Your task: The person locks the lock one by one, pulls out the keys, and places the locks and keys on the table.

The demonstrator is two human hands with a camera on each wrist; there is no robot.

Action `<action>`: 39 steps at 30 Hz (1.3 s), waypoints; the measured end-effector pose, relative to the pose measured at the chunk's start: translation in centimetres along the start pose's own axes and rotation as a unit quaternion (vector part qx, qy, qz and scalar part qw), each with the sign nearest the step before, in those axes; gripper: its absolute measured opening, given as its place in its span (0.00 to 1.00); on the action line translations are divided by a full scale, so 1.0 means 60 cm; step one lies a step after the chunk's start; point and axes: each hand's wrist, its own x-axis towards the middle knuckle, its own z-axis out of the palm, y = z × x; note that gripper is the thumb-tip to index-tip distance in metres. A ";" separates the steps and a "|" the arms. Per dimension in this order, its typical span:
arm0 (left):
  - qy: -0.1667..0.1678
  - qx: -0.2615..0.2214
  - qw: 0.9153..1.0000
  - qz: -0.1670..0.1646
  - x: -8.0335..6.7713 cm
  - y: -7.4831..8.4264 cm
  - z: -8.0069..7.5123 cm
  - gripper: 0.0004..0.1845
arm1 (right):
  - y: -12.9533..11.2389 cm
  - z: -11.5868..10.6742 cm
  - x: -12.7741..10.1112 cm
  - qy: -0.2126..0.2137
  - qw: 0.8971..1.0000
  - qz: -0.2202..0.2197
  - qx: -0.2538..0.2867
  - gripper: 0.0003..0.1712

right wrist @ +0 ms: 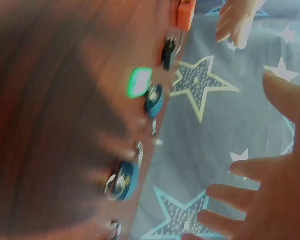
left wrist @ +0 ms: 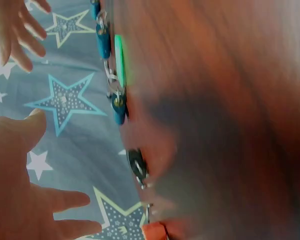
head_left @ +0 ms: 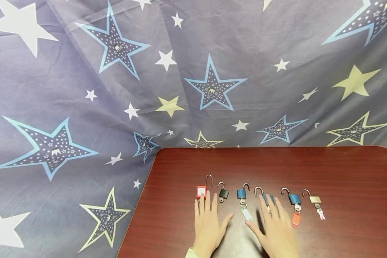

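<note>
Several padlocks lie in a row on the table, their shackles swung out. In the head view my left hand (head_left: pixel 208 225) hovers with fingers spread, below the red padlock (head_left: pixel 201 192) and the black padlock (head_left: pixel 224 194). My right hand (head_left: pixel 277 231), fingers also extended, is over a blue padlock (right wrist: pixel 132 181) and partly hides it from the head view. Between the hands is another blue padlock (head_left: pixel 241 194) with a green-edged tag (head_left: pixel 246 214). Farther right are a blue padlock (head_left: pixel 295 199) with an orange tag (head_left: pixel 296 220) and a brass-coloured padlock (head_left: pixel 315 199) with keys (head_left: pixel 320 214).
The reddish-brown wooden table (head_left: pixel 358 179) has rounded far corners. A grey-blue cloth (head_left: pixel 245 43) printed with stars hangs behind it and along its left side. Shadows of the hands fall on the tabletop.
</note>
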 end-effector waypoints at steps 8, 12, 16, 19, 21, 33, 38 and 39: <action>0.043 -0.021 0.999 0.004 0.030 -0.032 -0.001 0.41 | -0.048 0.014 0.024 0.020 0.997 -0.048 0.054 0.45; 0.084 -0.042 0.996 0.001 0.050 -0.056 0.001 0.35 | -0.073 0.026 0.035 0.006 0.996 -0.056 0.063 0.42; 0.078 -0.060 0.995 -0.019 0.065 -0.079 0.006 0.33 | -0.093 0.043 0.040 -0.008 0.995 -0.070 0.074 0.39; 0.066 -0.077 0.994 -0.033 0.075 -0.092 0.010 0.32 | -0.105 0.058 0.043 -0.005 0.993 -0.089 0.081 0.37; 0.061 -0.084 0.994 -0.041 0.081 -0.097 0.013 0.31 | -0.111 0.068 0.044 0.001 0.991 -0.100 0.085 0.36; 0.040 -0.071 0.994 -0.069 0.097 -0.108 0.032 0.24 | -0.133 0.107 0.054 -0.057 0.980 -0.094 0.165 0.30; 0.027 -0.073 0.994 -0.071 0.104 -0.104 0.038 0.26 | -0.137 0.113 0.061 -0.079 0.970 -0.089 0.210 0.30; 0.028 -0.076 0.994 -0.071 0.104 -0.104 0.039 0.27 | -0.138 0.114 0.062 -0.081 0.969 -0.088 0.216 0.30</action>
